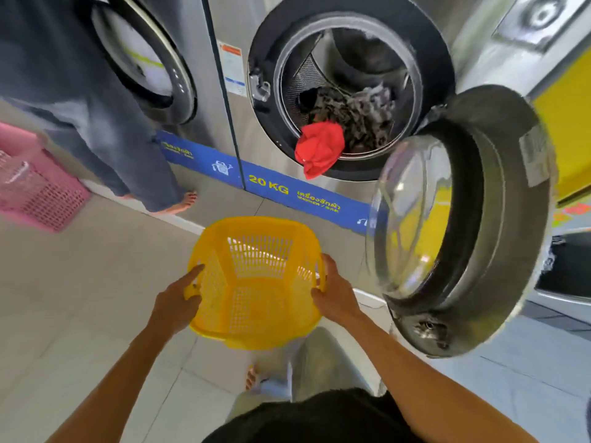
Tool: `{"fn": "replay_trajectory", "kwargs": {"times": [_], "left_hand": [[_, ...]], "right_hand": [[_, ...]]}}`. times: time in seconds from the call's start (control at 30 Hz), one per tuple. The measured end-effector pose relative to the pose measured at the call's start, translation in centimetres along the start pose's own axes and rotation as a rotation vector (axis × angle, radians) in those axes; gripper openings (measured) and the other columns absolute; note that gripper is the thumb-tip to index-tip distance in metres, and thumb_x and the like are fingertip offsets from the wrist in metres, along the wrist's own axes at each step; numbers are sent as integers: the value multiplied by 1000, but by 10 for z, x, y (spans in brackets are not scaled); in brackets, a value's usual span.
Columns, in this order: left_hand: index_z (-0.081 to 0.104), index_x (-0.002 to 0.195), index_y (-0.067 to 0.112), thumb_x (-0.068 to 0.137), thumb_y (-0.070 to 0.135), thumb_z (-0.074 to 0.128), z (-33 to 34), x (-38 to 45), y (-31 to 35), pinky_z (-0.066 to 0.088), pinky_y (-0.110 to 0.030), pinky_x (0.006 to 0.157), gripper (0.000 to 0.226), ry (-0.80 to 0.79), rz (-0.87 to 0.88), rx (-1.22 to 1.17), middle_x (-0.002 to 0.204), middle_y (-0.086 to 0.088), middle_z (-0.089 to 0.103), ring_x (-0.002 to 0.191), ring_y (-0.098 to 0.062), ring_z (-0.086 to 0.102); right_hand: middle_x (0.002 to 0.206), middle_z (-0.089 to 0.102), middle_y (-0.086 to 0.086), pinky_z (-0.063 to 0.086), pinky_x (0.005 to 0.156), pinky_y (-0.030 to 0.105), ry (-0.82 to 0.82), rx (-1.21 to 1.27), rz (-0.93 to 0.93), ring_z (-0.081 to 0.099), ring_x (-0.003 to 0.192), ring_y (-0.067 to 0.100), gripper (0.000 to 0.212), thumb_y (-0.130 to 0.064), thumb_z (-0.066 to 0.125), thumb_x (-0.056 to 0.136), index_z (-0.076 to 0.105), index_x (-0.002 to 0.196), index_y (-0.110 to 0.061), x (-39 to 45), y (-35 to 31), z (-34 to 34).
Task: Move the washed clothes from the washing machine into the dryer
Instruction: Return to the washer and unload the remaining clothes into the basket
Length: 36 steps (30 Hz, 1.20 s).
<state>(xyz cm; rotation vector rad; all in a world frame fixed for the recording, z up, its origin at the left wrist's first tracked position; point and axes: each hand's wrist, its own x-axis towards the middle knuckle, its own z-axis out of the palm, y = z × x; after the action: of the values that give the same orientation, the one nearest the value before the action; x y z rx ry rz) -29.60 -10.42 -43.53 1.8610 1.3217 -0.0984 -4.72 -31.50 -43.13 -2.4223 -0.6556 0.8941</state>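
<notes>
From the head view, the red garment (320, 148) is already spilling over the lip of the washing machine (351, 87) and hanging down its front; judging by that, it could be sliding to the floor (80, 298) before the yellow basket (256, 282) is sitting under it; the rest of the washed clothes (358, 113) are lying in a dark, damp-looking heap low in the drum, and a big handful might be dragging others out with it; the open door (460, 219) is jutting out just beside the right arm, so a careless swing could be knocking against it. The left hand (179, 298) is gripping the basket's left handle with its forefinger pointing along the rim; the right hand (332, 292) is curling round the right rim; both arms are reaching forward and down, holding the basket, which is carrying nothing, in front of the machine. No dryer is showing clearly enough for me to name.
</notes>
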Motion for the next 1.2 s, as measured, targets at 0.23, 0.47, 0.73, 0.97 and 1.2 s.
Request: {"fn": "replay_trajectory", "kwargs": {"times": [0.23,0.47,0.73,0.97,1.2], "left_hand": [[45,143,37,94,11,55,2,99,46,39,-37,102,56,-98,187,133,138,-8,59,124,-33,56],[36,148,38,98,19,50,3,212,89,43,-38,101,55,-196,186,205,139,-8,58,119,-35,59],[25,143,58,84,7,46,66,353,96,44,-23,61,81,-307,19,146,120,-9,67,73,-20,63],[17,144,60,85,9,49,131,463,67,47,-28,61,85,-314,-13,184,107,-13,65,66,-25,64],[18,145,60,81,3,48,159,519,47,49,-33,87,91,-230,99,148,142,-8,54,101,-29,64]], "right_hand": [[101,69,8,51,73,41,149,-129,-39,67,91,31,74,-13,52,89,28,155,-35,56,1,0],[120,72,0,54,90,38,50,-123,149,67,110,29,40,-21,62,85,62,123,-35,154,-12,-11],[111,75,1,51,84,34,-26,-238,208,69,103,32,17,-33,61,91,70,105,-33,298,21,4],[114,75,3,49,94,34,-94,-212,234,68,109,26,18,-27,65,91,76,105,-28,419,61,51],[94,77,0,43,80,22,14,-73,413,69,94,20,16,-18,67,81,78,86,-30,462,69,81]]}}
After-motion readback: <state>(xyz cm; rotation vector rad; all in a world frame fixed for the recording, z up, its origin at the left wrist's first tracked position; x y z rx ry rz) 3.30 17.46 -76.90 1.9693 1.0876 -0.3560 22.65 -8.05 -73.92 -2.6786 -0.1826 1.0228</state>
